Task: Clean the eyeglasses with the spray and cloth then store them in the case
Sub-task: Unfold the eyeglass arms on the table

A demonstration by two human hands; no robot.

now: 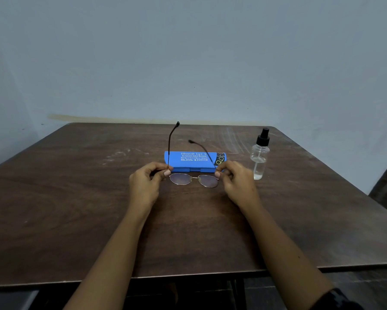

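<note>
Thin metal-framed eyeglasses point(193, 179) with oval lenses hang just above the brown table, lenses toward me and both temple arms pointing up and away. My left hand point(146, 181) pinches the left hinge and my right hand point(237, 180) pinches the right hinge. Right behind the glasses lies a shut blue case point(194, 161) with white print on its lid. A clear spray bottle point(260, 154) with a black nozzle stands upright to the right of the case. No cloth is in view.
The dark wooden table point(76, 209) reaches to a pale wall at the back. Its front edge runs below my forearms. A dark band sits on my right wrist point(335, 298).
</note>
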